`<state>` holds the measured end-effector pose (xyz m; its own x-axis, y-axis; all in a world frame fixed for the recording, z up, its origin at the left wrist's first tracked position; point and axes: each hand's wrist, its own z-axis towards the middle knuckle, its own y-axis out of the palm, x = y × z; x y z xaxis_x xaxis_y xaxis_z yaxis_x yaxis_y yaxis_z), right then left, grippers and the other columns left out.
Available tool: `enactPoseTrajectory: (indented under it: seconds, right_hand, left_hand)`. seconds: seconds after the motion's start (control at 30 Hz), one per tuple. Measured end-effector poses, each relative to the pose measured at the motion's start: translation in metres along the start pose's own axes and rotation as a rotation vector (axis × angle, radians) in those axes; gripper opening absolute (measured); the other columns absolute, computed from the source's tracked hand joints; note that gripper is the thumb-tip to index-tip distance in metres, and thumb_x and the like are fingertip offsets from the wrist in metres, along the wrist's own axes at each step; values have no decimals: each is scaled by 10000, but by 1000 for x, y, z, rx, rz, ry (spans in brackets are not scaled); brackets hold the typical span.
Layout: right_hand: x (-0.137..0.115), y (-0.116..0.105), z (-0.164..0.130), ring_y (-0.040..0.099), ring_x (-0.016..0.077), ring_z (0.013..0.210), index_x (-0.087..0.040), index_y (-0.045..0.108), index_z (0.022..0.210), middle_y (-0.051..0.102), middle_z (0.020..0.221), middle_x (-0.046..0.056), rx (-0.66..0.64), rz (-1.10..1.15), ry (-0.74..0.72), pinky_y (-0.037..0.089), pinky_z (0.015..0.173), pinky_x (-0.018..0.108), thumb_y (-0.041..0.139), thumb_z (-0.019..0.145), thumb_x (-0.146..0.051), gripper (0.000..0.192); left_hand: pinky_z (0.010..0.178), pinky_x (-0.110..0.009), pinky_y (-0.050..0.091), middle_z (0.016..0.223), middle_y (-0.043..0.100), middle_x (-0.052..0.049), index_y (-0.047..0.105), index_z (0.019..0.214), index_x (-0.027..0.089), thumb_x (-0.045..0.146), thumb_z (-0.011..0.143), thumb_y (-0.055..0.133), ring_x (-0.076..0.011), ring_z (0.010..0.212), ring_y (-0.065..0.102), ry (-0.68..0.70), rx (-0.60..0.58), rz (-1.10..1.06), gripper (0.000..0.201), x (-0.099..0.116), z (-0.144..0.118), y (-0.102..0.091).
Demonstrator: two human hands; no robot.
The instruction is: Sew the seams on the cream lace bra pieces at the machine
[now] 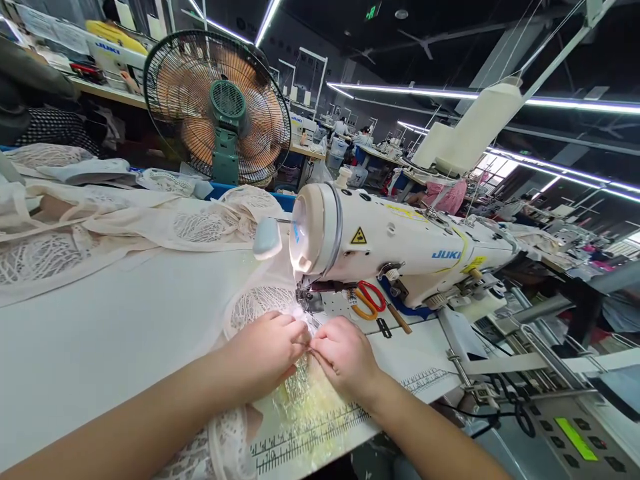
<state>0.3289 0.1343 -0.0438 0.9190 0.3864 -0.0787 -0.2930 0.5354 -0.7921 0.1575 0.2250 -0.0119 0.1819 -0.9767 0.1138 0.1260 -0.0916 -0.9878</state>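
A cream lace bra piece (257, 303) lies under the needle area of a white sewing machine (390, 230). My left hand (273, 347) pinches the edge of the fabric just in front of the presser foot (309, 299). Close against it, my right hand (345, 350) is also closed on the fabric edge, fingertips meeting the left ones. More lace (227, 433) hangs down beneath my left forearm toward the table's front edge. The pinched edge itself is mostly hidden by my fingers.
Scissors with red and orange handles (373, 300), a black blade (384, 327) and a wooden-handled tool (399, 319) lie right of the needle. Joined lace pieces (125, 227) stretch along the table's back left. Behind stands a fan (220, 110). A control panel (575, 437) sits lower right.
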Motion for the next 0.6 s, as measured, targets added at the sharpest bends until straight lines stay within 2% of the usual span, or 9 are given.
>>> enactPoseTrajectory:
  seconds: [0.27,0.43,0.6]
  right_hand:
    - [5,13,4,464,162,748,-193,624,684,625,751,9,-99,-130,51,336,650,308,538,828,-170,169]
    - [0,13,6,470,186,800,-183,652,794,630,807,27,-138,-171,81,333,671,327,555,818,-154,104]
    - [-2,10,6,464,204,831,-190,672,954,608,900,72,-124,-187,105,338,685,329,518,843,-163,192]
  left_hand:
    - [815,-362,470,868,661,-68,656,817,165,138,792,565,-207,830,580,80,164,14,98,-7,3,11]
    - [916,-410,434,954,673,-91,668,910,170,108,834,520,-223,914,582,98,163,74,178,-12,3,10]
    - [908,-413,447,1011,678,-104,680,936,176,74,840,497,-232,942,585,102,125,91,231,-19,4,6]
